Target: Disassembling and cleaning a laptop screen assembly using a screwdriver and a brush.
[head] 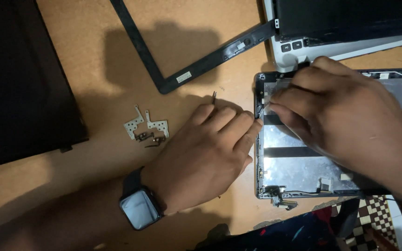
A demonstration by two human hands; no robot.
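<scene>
Your left hand (205, 153) braces the lid shell's (303, 172) edge on the desk (94, 162), grip together; your right hand (345, 125) pinches a thin cable (262, 109) there. Pulling hard could tear it.

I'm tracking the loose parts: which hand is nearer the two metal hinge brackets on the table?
Left. The left hand lies just right of the hinge brackets; the right hand is farther right, over the lid panel.

The bench (94, 28) looks like smooth brown wood; the screen back cover (298, 167) is lined with shiny silver foil — glossy, crossed by matt black tape; the hinge brackets (146, 125) are dull grey metal; the bezel frame (196, 69) is matt black plastic.
</scene>
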